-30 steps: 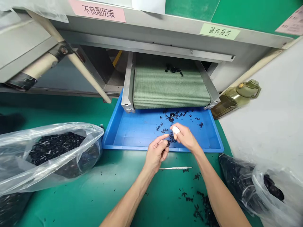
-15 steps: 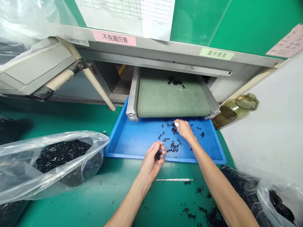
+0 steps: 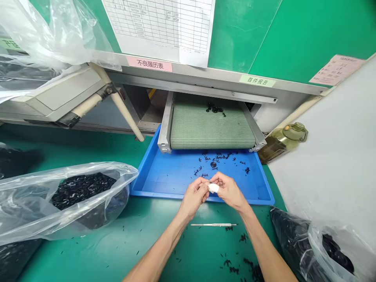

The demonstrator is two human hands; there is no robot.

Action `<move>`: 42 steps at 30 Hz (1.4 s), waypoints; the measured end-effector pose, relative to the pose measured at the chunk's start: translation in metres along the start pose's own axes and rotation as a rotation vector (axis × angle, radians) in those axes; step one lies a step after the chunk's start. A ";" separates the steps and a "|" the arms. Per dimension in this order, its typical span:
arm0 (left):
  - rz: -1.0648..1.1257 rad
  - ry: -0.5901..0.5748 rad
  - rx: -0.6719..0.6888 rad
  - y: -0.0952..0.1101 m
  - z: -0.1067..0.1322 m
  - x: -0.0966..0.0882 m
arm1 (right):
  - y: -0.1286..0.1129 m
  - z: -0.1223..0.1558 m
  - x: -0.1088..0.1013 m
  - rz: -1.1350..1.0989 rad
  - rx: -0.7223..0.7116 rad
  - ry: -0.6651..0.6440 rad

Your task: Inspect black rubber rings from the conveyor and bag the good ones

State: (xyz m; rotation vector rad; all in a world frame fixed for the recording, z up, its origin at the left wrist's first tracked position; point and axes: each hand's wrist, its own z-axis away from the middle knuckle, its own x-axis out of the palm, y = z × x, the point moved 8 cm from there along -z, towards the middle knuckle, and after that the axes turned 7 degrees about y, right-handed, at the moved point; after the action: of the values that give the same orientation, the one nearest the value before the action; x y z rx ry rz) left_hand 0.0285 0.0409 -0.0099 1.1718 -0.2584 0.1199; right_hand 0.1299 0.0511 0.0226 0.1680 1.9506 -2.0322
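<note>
Head view, looking down at your bench: your left hand (image 3: pixel 194 197) and your right hand (image 3: pixel 229 192) are together, close above the front rim of a blue plastic tray (image 3: pixel 147 185), with fingers curled inward and fingertips meeting. A white finger wrap (image 3: pixel 213 188) sits on your right hand, right where the hands meet. Your fingers hide whatever lies between them, so you cannot tell whether they pinch anything. Small black parts (image 3: pixel 219 156) lie scattered across the tray just beyond your hands, with one round black piece (image 3: pixel 213 165) among them. More sit in a small cluster on the green mesh conveyor belt (image 3: pixel 213 131), which ends over the tray. Further loose black parts (image 3: pixel 233 269) dot the green bench mat (image 3: pixel 88 258) below your right forearm, near a thin white-handled pick (image 3: pixel 213 225). A clear plastic bag of black parts (image 3: pixel 82 196) rests to your left, another bag (image 3: pixel 331 250) to your right, and an olive plastic bottle (image 3: pixel 282 143) lies beside the belt
</note>
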 end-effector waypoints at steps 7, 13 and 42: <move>0.052 0.061 0.024 -0.002 -0.001 -0.004 | 0.007 -0.020 -0.006 0.320 -0.077 0.112; 0.429 0.057 -0.085 -0.003 -0.003 -0.007 | 0.043 -0.080 -0.042 0.709 0.056 0.146; 0.048 0.034 -0.055 0.001 -0.007 0.009 | -0.001 0.007 -0.016 0.206 -0.134 0.175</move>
State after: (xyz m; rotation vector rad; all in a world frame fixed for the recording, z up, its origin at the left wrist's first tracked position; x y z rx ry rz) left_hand 0.0376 0.0471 -0.0095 1.1082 -0.2582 0.1732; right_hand 0.1454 0.0469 0.0290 0.5090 2.0694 -1.8017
